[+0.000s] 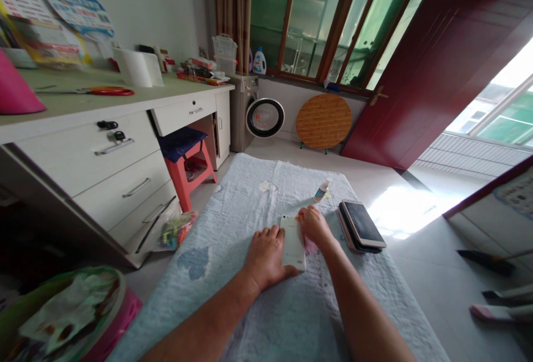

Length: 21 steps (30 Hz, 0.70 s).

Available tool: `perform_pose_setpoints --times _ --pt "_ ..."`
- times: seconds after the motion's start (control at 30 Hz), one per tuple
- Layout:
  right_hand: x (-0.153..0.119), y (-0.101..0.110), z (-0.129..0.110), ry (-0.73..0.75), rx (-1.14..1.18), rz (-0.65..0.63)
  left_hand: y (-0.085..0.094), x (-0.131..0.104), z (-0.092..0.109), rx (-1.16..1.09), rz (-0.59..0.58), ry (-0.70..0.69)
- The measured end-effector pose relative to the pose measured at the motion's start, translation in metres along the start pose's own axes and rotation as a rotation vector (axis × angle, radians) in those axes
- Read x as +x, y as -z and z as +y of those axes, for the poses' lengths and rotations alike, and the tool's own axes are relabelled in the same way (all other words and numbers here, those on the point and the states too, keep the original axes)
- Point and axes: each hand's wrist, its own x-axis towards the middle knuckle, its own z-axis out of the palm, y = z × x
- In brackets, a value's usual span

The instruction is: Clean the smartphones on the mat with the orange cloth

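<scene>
A white smartphone point(293, 245) lies flat, back side up, on a blue-grey quilted cloth point(266, 323). My left hand point(266, 256) grips its left side, thumb at the bottom edge and fingers along the upper left. At the phone's upper right corner, my right hand point(315, 224) is closed in a pinch; a tiny orange bit shows at the fingertips, too small to name. Beyond that hand stands a small spray bottle point(321, 191) with a clear cap. Several stacked phones or tablets point(364, 224) lie to the right, the top one screen up.
On the left is a white desk point(104, 151) bearing scissors point(110, 90) and a paper roll point(135, 68). A red stool point(187, 179) stands beneath it. A bin point(120, 306) sits at the lower left. Farther back are an open washing machine point(245, 123), a round wooden tabletop point(323, 120) and a red door point(403, 73).
</scene>
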Motion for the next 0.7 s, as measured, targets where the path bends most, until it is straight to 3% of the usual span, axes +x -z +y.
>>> perform_pose_setpoints --times 0.27,0.7 --pt "-0.024 0.002 -0.002 -0.089 0.013 0.008 0.001 0.000 0.000 0.014 -0.023 -0.007" --pt "-0.085 0.012 -0.019 -0.096 0.025 -0.034 -0.003 0.000 -0.002 0.036 -0.008 -0.017"
